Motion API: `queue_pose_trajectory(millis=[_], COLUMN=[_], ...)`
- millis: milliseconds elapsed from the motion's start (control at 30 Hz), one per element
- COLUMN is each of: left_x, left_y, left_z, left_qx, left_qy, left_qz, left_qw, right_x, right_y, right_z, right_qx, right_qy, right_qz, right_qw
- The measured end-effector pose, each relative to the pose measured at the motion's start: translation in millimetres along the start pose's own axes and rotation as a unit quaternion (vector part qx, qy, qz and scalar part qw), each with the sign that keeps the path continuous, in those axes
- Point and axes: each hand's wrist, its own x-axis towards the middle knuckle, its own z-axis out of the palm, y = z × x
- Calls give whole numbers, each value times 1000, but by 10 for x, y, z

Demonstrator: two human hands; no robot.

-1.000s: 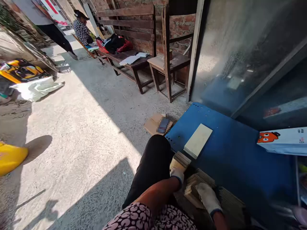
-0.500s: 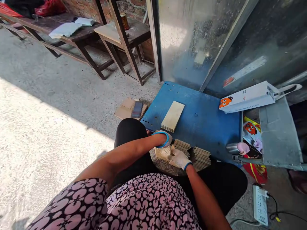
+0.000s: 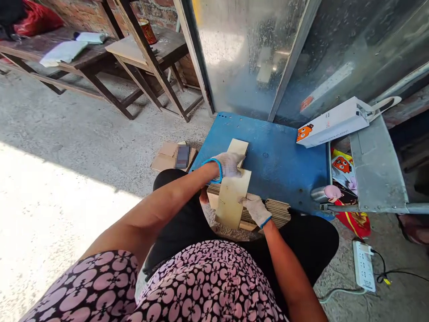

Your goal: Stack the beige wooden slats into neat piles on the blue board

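A thin pale wooden board (image 3: 232, 201) lies tilted across the stacks over my lap. My gloved right hand (image 3: 255, 209) pinches its right edge. My left hand (image 3: 229, 164), in a white glove with a blue cuff, reaches over the board's far end with fingers spread, touching or just above the near end of a small pile of similar boards (image 3: 238, 145) on the blue table. Beneath and beside the held board stand stacks of thin boards, one on the right (image 3: 278, 212) and one on the left (image 3: 213, 190), partly hidden.
The blue table (image 3: 278, 174) meets a metal-framed panel (image 3: 248, 89) at the back. To the right are a paper bag (image 3: 331, 123), a metal cup (image 3: 321, 193) and a power strip (image 3: 363, 266). Flattened cardboard (image 3: 164, 155) lies on the floor at left, near wooden benches (image 3: 97, 67).
The view has shifted slightly. My left hand has moved forward from the near stacks to the pile on the table. A board now lies lifted across the stacks, its edge in my right hand.
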Motion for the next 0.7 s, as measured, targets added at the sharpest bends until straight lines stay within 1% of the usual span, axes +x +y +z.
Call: queue_pose_trajectory(millis=[33,100,133,200,233,300,367,400,467,533,600,700], left_x=[-52,-177,-241,-354,-396,-444,-447,-436,-398,-350,-298,-216], left_y=[-23,-69,-86,-84,-58,46,197,275,406,481,491,412], left_z=[36,194,311,591,738,1006,1200,1264,1334,1352,1348,1347], left_qx=[-13,-59,-84,-123,-138,-157,-157,-156,-160,-168,-174,-187], left_qy=[20,71,73,43,28,23,31,36,43,44,36,9], left_qz=[-16,-81,-116,-164,-172,-177,-172,-174,-185,-204,-213,-204], left_qw=[1000,992,987,978,975,971,972,972,969,963,961,961], right_x=[17,50,64,86,93,102,104,105,112,128,150,184], right_y=[-6,-35,-55,-101,-123,-152,-157,-148,-115,-73,-42,-46], right_z=[-14,-42,-54,-72,-77,-78,-75,-75,-79,-87,-86,-59], right_qx=[27,71,89,125,143,172,182,179,166,161,170,181], right_qy=[20,68,89,117,123,129,136,143,160,179,193,195], right_qz=[1,14,21,35,43,59,70,77,88,90,85,88], right_qw=[999,995,992,985,981,975,971,970,969,966,963,960])
